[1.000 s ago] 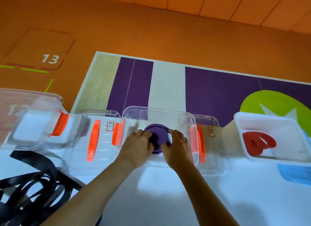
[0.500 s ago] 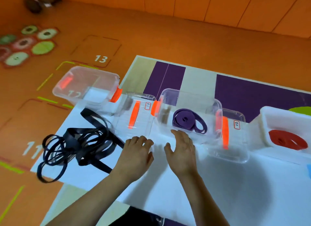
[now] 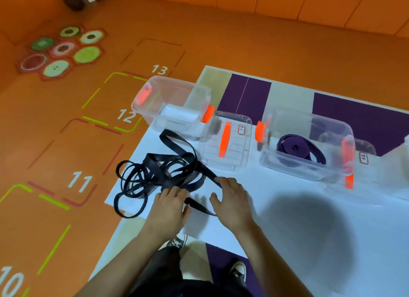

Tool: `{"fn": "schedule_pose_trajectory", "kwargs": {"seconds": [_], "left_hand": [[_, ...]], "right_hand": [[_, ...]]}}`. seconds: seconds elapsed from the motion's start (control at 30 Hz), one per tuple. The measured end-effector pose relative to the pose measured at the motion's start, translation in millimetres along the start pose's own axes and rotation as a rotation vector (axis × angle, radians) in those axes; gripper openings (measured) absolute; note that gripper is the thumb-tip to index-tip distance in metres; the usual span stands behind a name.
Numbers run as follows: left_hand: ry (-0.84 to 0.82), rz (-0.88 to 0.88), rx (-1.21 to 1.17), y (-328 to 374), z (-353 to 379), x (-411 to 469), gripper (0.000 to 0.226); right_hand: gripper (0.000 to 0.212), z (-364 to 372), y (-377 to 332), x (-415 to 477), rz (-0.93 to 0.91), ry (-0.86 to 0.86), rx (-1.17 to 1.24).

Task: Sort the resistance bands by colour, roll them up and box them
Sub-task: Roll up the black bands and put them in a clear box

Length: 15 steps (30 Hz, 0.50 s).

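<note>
A tangle of black resistance bands (image 3: pixel 159 175) lies at the left corner of the white table (image 3: pixel 309 230), some loops hanging over the edge. My left hand (image 3: pixel 171 208) rests on the near side of the tangle, fingers spread flat over a black strap. My right hand (image 3: pixel 232 197) lies flat beside it, fingertips at another black strap. A rolled purple band (image 3: pixel 298 148) sits inside a clear box (image 3: pixel 307 170) with orange latches, further right.
An empty clear box (image 3: pixel 177 106) stands at the table's far left corner. A clear lid (image 3: pixel 225 146) with an orange strip lies between the two boxes; another lid (image 3: pixel 365 157) lies behind the purple band's box. Below the table are an orange floor and my shoes.
Both hands left the purple roll in its box, drew back to the table and moved left onto the black bands. The view swung left and down.
</note>
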<state>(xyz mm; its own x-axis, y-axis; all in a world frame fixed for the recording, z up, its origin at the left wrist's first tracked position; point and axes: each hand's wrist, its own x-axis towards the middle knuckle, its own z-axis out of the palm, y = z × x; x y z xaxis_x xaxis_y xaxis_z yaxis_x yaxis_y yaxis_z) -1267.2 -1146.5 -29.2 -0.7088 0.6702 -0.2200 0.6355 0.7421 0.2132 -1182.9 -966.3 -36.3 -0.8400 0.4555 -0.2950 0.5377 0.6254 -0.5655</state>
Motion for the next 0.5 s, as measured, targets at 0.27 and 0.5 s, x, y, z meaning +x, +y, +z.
{"fn": "schedule_pose_trajectory", "kwargs": {"seconds": [0.27, 0.5], "left_hand": [[-0.120, 0.098, 0.052, -106.3, -10.2, 33.7, 0.054], [-0.381, 0.148, 0.179, -132.1, -5.7, 50.7, 0.059]], "right_hand": [[0.048, 71.7, -62.4, 12.8, 0.170, -0.067, -0.031], [0.098, 102.2, -98.8, 34.1, 0.151, -0.197, -0.083]]}}
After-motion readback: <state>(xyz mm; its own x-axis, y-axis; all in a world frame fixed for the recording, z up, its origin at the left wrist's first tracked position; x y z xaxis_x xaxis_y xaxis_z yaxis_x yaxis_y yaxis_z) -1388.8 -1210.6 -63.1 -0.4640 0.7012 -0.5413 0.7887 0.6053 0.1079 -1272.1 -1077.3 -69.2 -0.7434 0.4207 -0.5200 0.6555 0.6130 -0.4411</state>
